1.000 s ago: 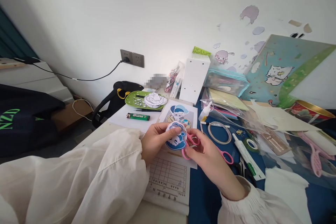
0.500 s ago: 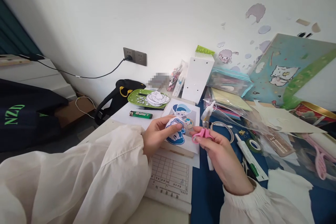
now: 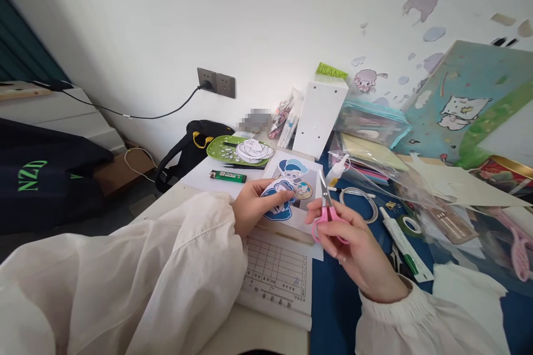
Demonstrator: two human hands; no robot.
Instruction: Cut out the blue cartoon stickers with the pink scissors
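Between the thumb and fingers of my left hand (image 3: 258,204) is a paper cutout (image 3: 280,206) of a blue-and-white cartoon figure. My right hand (image 3: 347,241) grips small scissors (image 3: 326,213) by their pink handles. The blades point up and look nearly closed, apart from the cutout. Beneath the cutout lies a printed picture (image 3: 306,175) of cartoon figures in blue caps, on top of a stack of paper. A printed form (image 3: 277,274) with a table grid sticks out below my left hand.
Left of the picture lie a green lighter (image 3: 227,176) and a green tray (image 3: 216,150) bearing a white cutout (image 3: 254,151). To the right are a glue bottle (image 3: 338,169), a coiled cable (image 3: 358,204), a white-and-green tube (image 3: 406,244) and green tape (image 3: 410,225). A white box (image 3: 320,119) stands behind.
My right hand has turned the scissors, so the blades now show pointing up. My left hand has tilted the cutout a little. The whole view has shifted slightly.
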